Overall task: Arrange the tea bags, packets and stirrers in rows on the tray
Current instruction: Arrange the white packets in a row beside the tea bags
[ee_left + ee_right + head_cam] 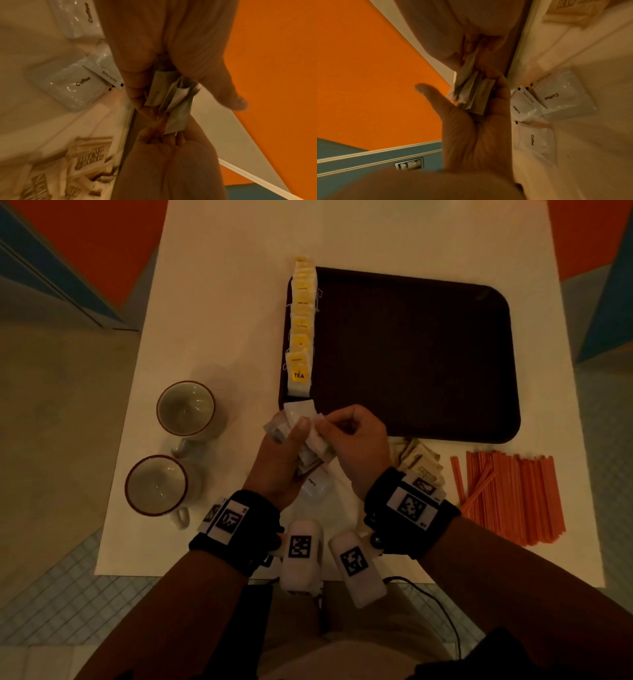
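My left hand grips a fanned stack of white coffee packets just off the near left corner of the dark brown tray. My right hand pinches one packet of that stack at its top edge. In the left wrist view the stack sits between both hands. More coffee packets lie on the table beneath them. A row of yellow tea bags runs along the tray's left edge. Brown sugar packets and orange stirrers lie on the table in front of the tray.
Two cups stand on the white table left of my hands. Apart from the tea bag row, nothing lies on the tray. The table's near edge is just behind my wrists.
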`<move>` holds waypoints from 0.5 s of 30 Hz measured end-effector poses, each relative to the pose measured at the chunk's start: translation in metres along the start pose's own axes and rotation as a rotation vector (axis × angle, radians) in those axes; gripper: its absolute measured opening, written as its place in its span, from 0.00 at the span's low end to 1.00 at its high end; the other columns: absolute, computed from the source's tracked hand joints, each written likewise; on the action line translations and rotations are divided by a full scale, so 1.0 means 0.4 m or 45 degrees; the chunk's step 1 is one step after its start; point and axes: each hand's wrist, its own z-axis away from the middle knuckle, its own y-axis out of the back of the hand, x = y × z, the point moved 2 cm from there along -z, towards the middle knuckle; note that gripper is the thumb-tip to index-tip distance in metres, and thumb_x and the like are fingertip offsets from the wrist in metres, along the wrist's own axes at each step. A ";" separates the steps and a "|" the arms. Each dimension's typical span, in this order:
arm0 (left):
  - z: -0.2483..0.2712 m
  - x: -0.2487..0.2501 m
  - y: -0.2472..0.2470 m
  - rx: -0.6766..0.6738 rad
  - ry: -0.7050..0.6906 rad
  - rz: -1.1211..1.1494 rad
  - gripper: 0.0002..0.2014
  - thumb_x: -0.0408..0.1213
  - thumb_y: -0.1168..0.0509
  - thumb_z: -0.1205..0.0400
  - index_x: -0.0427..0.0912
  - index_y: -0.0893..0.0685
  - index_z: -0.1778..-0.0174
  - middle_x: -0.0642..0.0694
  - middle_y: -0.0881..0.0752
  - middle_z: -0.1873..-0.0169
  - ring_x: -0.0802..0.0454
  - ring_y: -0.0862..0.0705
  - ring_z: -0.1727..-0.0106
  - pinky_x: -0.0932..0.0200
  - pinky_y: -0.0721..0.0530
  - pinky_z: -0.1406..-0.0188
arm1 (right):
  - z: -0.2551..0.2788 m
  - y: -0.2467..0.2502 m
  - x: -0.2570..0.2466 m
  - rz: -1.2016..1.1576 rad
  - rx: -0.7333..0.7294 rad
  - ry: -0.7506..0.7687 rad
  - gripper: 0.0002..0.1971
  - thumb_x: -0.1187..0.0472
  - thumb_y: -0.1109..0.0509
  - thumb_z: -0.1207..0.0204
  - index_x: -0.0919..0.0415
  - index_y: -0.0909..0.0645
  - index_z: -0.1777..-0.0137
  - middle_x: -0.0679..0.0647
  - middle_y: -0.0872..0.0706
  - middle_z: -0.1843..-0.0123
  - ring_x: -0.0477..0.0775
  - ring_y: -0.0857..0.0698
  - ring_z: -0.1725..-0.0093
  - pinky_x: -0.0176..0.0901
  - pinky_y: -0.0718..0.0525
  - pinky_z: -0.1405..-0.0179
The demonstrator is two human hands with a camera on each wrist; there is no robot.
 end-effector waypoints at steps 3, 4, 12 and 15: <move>0.002 -0.002 -0.002 0.041 0.048 -0.011 0.24 0.34 0.33 0.22 0.32 0.29 0.31 0.30 0.18 0.41 0.39 0.15 0.43 0.49 0.13 0.50 | 0.005 0.003 -0.009 0.016 0.016 0.053 0.08 0.68 0.25 0.31 0.56 0.19 0.65 0.54 0.15 0.63 0.47 0.16 0.62 0.48 0.12 0.57; 0.002 -0.002 0.004 0.058 0.070 0.006 0.23 0.32 0.36 0.20 0.33 0.29 0.29 0.33 0.17 0.42 0.42 0.14 0.45 0.51 0.13 0.52 | 0.008 0.006 -0.015 0.047 -0.038 0.098 0.07 0.67 0.25 0.31 0.56 0.18 0.65 0.52 0.15 0.63 0.43 0.17 0.62 0.42 0.14 0.60; 0.018 -0.004 0.020 0.019 0.174 -0.064 0.18 0.25 0.40 0.20 0.37 0.23 0.34 0.37 0.12 0.49 0.43 0.11 0.51 0.52 0.12 0.61 | 0.002 0.038 -0.064 1.104 -0.916 0.556 0.57 0.45 0.19 0.40 0.53 0.54 0.18 0.51 0.48 0.17 0.50 0.51 0.19 0.46 0.52 0.21; 0.026 -0.021 0.005 -0.020 0.179 -0.145 0.13 0.25 0.42 0.19 0.45 0.20 0.45 0.49 0.09 0.62 0.53 0.10 0.61 0.59 0.14 0.70 | -0.009 0.010 -0.030 1.376 -1.020 0.689 0.58 0.46 0.19 0.41 0.56 0.53 0.19 0.56 0.45 0.17 0.55 0.50 0.18 0.55 0.56 0.20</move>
